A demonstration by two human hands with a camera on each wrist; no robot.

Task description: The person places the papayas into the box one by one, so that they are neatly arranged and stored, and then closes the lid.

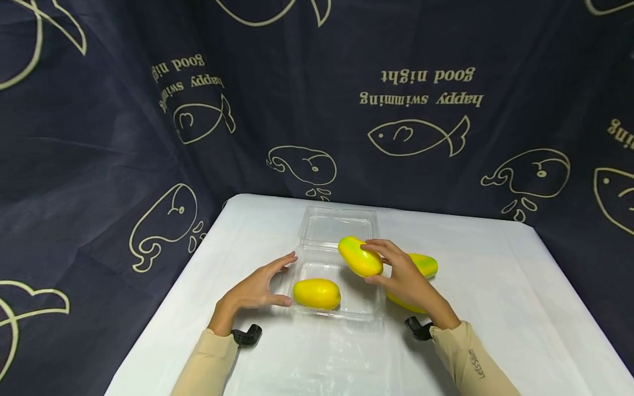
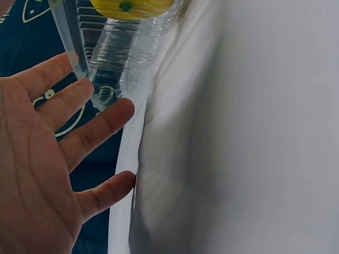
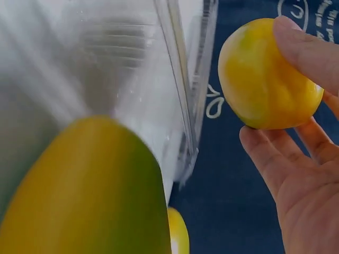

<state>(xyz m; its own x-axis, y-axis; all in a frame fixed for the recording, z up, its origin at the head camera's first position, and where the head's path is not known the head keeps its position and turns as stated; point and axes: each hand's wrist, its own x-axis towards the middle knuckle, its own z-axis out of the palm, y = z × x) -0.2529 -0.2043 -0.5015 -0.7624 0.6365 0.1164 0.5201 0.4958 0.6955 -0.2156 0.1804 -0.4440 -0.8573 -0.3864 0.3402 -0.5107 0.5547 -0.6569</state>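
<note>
My right hand (image 1: 403, 275) holds a yellow papaya (image 1: 354, 254) with a green tinge, its thumb and fingers on either side of the fruit. This papaya is over the right part of a clear plastic clamshell box (image 1: 360, 301). Inside the box, at the front left, lies another papaya (image 1: 317, 293). My left hand (image 1: 253, 287) is beside the box's left wall with fingers spread and thumb apart, holding nothing. In the left wrist view, its fingertips (image 2: 124, 108) are right by the box's edge.
The box's lid (image 1: 338, 226) lies folded back toward the far side of the white table (image 1: 495, 308). Right of the box are two more papayas, one greenish (image 1: 424, 265) and one (image 1: 403, 303) partly hidden by my right hand. A dark printed curtain (image 1: 297, 99) surrounds the table.
</note>
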